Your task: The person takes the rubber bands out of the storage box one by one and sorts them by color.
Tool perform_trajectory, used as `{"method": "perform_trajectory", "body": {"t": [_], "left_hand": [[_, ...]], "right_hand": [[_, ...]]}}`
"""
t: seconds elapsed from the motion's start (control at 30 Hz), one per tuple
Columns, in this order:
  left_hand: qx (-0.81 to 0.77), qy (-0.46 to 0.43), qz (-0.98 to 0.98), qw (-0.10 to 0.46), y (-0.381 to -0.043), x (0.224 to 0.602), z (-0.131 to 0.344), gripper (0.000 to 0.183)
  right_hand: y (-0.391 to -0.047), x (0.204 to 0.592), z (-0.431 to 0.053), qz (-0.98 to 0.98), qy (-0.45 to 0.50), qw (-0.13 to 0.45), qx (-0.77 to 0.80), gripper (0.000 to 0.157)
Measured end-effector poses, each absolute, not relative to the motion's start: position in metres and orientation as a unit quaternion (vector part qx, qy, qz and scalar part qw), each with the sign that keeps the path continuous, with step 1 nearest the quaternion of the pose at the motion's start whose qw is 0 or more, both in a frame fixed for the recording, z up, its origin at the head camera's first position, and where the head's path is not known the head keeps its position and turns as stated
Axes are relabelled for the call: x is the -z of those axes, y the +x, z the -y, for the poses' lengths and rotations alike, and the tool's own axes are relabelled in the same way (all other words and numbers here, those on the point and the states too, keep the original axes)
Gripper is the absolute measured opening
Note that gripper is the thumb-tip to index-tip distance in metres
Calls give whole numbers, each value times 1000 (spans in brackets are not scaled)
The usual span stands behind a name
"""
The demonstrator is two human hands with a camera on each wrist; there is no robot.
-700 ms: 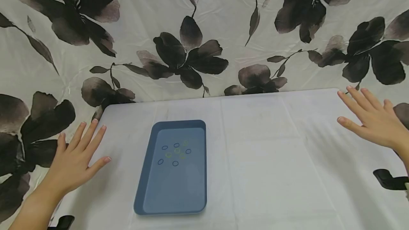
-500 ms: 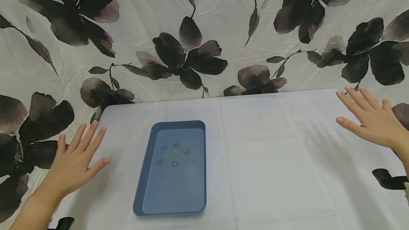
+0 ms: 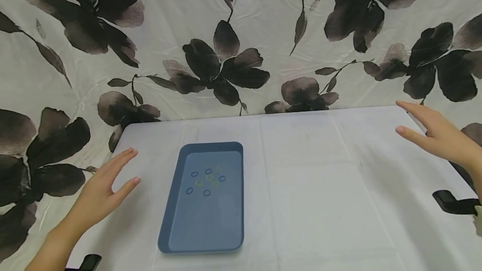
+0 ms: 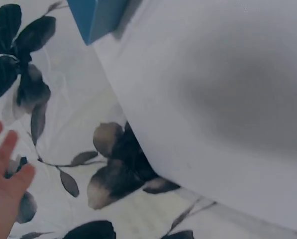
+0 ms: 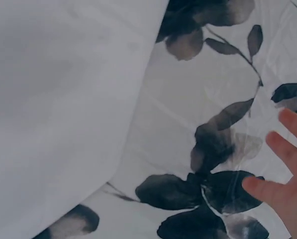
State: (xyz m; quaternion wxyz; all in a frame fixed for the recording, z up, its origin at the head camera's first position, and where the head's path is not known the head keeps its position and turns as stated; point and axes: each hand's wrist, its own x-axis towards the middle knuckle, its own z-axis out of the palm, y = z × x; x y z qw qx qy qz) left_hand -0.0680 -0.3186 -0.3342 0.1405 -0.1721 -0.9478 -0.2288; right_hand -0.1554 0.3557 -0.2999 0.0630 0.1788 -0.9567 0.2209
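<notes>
A blue rectangular tray lies on the white table, left of the middle in the head view. Inside it are several small thin rings, some dark blue like this ring and some yellow-green like this ring. My left hand hovers left of the tray, fingers straight and thumb apart, holding nothing. Over the table's far right corner, my right hand is likewise held with straight fingers and nothing in it. Its other fingers are hidden behind the index finger in the head view.
The white table meets a hanging floral cloth at its back edge. Black straps show at the left wrist and the right wrist. A blue corner of an object appears at the top of the left wrist view.
Both hands have turned from spread and palm down to edge-on, fingers closer together in view. The left hand has shifted slightly right. The tray and rings have stayed put.
</notes>
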Motion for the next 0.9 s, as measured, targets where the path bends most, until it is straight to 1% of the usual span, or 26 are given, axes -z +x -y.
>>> {"method": "perform_trajectory", "body": {"t": [0.13, 0.2, 0.27, 0.4, 0.47, 0.53, 0.67, 0.9], "left_hand": [[338, -90, 936, 35, -69, 337, 310, 63], [374, -66, 925, 1, -70, 342, 308, 61], [406, -48, 913, -17, -70, 349, 306, 59], [482, -15, 876, -21, -71, 363, 302, 52], [520, 3, 853, -32, -73, 369, 299, 52], [547, 21, 835, -57, -74, 374, 297, 53], [561, 41, 819, -110, -73, 382, 293, 59], [562, 54, 809, -162, -73, 389, 288, 68]], "right_hand": [[-163, 291, -349, 953, 145, 12, -267, 61], [-168, 290, -345, 952, 138, -6, -273, 59], [-172, 289, -340, 951, 141, -15, -274, 58], [-177, 287, -331, 943, 155, -17, -295, 52], [-180, 284, -326, 940, 161, -13, -300, 49], [-183, 280, -320, 941, 162, -10, -297, 48], [-191, 273, -307, 945, 156, -24, -286, 48], [-206, 269, -281, 938, 165, -55, -299, 44]]}}
